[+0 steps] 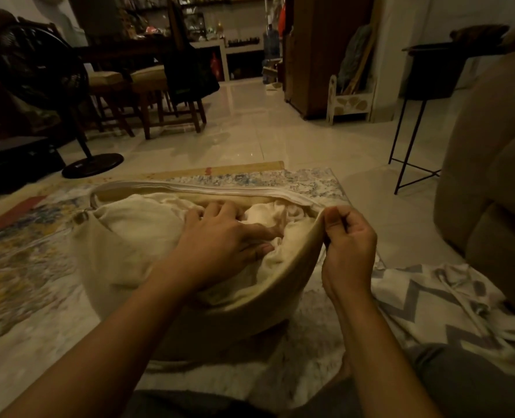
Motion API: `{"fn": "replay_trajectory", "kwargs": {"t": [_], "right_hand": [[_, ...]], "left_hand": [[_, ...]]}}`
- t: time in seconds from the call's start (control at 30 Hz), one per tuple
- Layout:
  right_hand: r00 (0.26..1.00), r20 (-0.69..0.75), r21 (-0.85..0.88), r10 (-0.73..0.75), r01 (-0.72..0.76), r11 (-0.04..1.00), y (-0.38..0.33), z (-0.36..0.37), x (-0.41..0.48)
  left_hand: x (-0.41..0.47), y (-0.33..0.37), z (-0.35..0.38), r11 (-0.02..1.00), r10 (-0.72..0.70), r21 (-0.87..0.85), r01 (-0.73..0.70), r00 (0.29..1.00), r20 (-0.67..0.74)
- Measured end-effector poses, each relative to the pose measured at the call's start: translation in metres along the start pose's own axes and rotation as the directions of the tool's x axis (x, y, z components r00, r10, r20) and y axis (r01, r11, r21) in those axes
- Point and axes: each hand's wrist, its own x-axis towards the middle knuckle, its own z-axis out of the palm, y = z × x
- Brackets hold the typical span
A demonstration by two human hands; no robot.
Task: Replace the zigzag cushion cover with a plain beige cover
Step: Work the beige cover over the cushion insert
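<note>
The plain beige cover (105, 267) lies on the rug in front of me with its zipped mouth gaping wide. Inside it sits the white cushion insert (147, 218), crumpled and partly bulging out. My left hand (220, 245) presses flat on the insert inside the opening, fingers spread. My right hand (349, 245) pinches the near right edge of the beige cover's opening and holds it up. The zigzag cover (437, 303), grey and white, lies loose and crumpled on the floor to the right, beside my knee.
A patterned rug (24, 267) covers the floor under the cushion. A beige sofa (491, 191) stands at the right, a black metal side table (416, 122) behind it. A standing fan (69, 116) and wooden chairs (159, 95) are at the far left.
</note>
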Motion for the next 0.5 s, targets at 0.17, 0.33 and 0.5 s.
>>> {"fn": "replay_trajectory", "kwargs": {"t": [0.17, 0.33, 0.5], "right_hand": [[0.993, 0.001, 0.075, -0.122, 0.121, 0.99, -0.035, -0.001, -0.003], [0.988, 0.145, -0.05, -0.055, 0.063, 0.997, -0.036, -0.02, 0.005], [0.979, 0.202, -0.446, 0.031, 0.064, 0.893, -0.043, -0.039, 0.007]], "left_hand": [[-0.009, -0.002, 0.012, 0.999, 0.017, 0.031, -0.018, 1.0, 0.019], [-0.017, -0.014, -0.005, 0.98, 0.061, -0.192, -0.057, 0.998, 0.011], [-0.049, -0.047, -0.035, 0.897, -0.1, -0.442, -0.019, 0.965, -0.244]]}}
